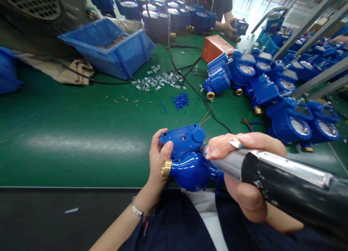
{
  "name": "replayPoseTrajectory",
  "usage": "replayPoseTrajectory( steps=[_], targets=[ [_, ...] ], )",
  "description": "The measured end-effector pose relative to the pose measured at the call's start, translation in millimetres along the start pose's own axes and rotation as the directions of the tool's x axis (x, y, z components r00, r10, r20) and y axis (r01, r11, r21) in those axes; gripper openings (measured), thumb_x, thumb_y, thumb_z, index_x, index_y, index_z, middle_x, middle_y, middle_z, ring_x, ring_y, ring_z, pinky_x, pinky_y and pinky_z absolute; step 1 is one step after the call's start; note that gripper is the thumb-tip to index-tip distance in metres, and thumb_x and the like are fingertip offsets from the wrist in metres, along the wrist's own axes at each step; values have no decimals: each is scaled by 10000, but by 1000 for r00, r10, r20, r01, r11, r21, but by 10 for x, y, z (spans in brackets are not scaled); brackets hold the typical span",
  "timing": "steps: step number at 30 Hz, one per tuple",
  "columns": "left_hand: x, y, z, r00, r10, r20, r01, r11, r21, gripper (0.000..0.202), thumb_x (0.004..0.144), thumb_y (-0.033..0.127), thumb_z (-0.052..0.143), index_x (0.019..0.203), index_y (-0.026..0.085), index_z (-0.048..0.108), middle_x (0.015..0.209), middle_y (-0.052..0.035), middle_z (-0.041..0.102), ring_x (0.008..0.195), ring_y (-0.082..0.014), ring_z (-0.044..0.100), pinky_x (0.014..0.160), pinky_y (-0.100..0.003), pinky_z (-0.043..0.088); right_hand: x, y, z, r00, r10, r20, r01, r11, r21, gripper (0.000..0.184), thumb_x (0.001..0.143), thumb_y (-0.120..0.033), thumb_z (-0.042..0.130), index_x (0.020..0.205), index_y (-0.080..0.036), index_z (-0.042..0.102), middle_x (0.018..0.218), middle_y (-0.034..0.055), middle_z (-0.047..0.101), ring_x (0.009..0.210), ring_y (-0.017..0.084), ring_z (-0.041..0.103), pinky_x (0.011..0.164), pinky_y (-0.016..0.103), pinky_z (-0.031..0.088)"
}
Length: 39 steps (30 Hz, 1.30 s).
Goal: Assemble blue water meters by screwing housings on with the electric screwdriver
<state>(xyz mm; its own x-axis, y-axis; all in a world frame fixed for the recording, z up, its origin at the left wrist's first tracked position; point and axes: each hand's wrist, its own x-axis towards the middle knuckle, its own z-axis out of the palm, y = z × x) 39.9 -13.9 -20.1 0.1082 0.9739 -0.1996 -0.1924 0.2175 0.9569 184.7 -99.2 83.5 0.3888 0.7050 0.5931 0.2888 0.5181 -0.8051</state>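
My left hand (159, 156) grips a blue water meter (190, 160) by its left side, just above the brass threaded end (166, 168), at the near edge of the green table (67, 142). The meter's flat blue cover faces up. My right hand (244, 178) is wrapped round a silver and black electric screwdriver (274, 176). Its tip rests against the right side of the meter's cover.
Several blue water meters (272, 87) crowd the right side under a metal frame. A blue bin (108, 49) of small brass parts stands at the back left. Small metal clips (157, 80), blue plugs (181, 100) and black cables lie mid-table. Another person's hands (231, 28) hold a meter at the far end.
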Motion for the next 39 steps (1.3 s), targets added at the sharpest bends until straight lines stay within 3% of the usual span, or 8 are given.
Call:
replayPoseTrajectory(
  steps=[3, 7, 19, 22, 24, 27, 31, 39],
  targets=[
    [-1, -14, 3, 1000, 9, -4, -9, 1000, -4, 651, 646, 527, 758, 1202, 229, 597, 950, -47, 632, 794, -217, 582, 718, -315, 488, 24, -28, -21, 998, -18, -62, 24, 994, 104, 358, 864, -486, 609, 1172, -323, 528, 799, 5, 630, 665, 208, 633, 632, 400, 557],
    [5, -31, -5, 1000, 16, -1, -16, 1000, -8, 625, 659, 513, 749, 1197, 233, 599, 966, -48, 628, 809, -218, 582, 741, -317, 488, 82, -26, -57, 998, 52, -39, -44, 979, 198, 396, 843, -469, 678, 1158, -278, 532, 816, 3, 645, 690, 201, 640, 650, 399, 552],
    [8, -39, -26, 999, 44, 18, -44, 999, 19, 604, 692, 510, 720, 1209, 228, 587, 972, -42, 620, 828, -215, 578, 749, -310, 480, 88, -38, 8, 994, 64, -83, -46, 979, 198, 399, 812, -473, 717, 1102, -255, 550, 790, 0, 658, 656, 204, 637, 641, 413, 532],
    [40, -67, -40, 998, 62, 19, -63, 998, 30, 642, 666, 537, 722, 1203, 214, 584, 968, -38, 614, 814, -211, 572, 735, -313, 477, 98, -81, 20, 987, -20, -158, 55, 974, 220, 396, 815, -426, 711, 1110, -204, 566, 773, 14, 641, 628, 198, 619, 603, 393, 521],
    [58, -86, -48, 997, 69, 30, -70, 997, 33, 646, 670, 545, 716, 1210, 217, 580, 974, -36, 616, 816, -208, 572, 739, -315, 476, 99, -99, -3, 989, -97, -115, 123, 962, 244, 403, 834, -390, 681, 1147, -162, 566, 802, 41, 649, 650, 212, 631, 617, 406, 531],
    [61, -104, -51, 996, 78, 36, -80, 996, 37, 623, 694, 536, 705, 1219, 226, 576, 977, -35, 618, 813, -200, 569, 742, -314, 475, 84, -106, -45, 999, -51, 6, 48, 965, 257, 410, 843, -340, 660, 1200, -174, 547, 885, 61, 668, 748, 237, 654, 734, 462, 547],
    [39, -117, -53, 995, 97, 29, -98, 994, 44, 616, 694, 538, 700, 1213, 227, 582, 981, -38, 613, 813, -202, 567, 719, -311, 478, 72, -72, -58, 997, -6, -73, 25, 967, 252, 389, 830, -382, 685, 1159, -214, 562, 823, 26, 644, 700, 217, 635, 699, 433, 537],
    [29, -136, -63, 993, 110, 29, -112, 992, 50, 612, 700, 531, 690, 1216, 219, 581, 1003, -47, 613, 871, -228, 589, 767, -336, 490, 107, 10, -148, 1000, -27, 3, 24, 943, 332, 405, 835, -355, 691, 1159, -168, 537, 841, 41, 645, 718, 227, 639, 667, 426, 520]
  ],
)
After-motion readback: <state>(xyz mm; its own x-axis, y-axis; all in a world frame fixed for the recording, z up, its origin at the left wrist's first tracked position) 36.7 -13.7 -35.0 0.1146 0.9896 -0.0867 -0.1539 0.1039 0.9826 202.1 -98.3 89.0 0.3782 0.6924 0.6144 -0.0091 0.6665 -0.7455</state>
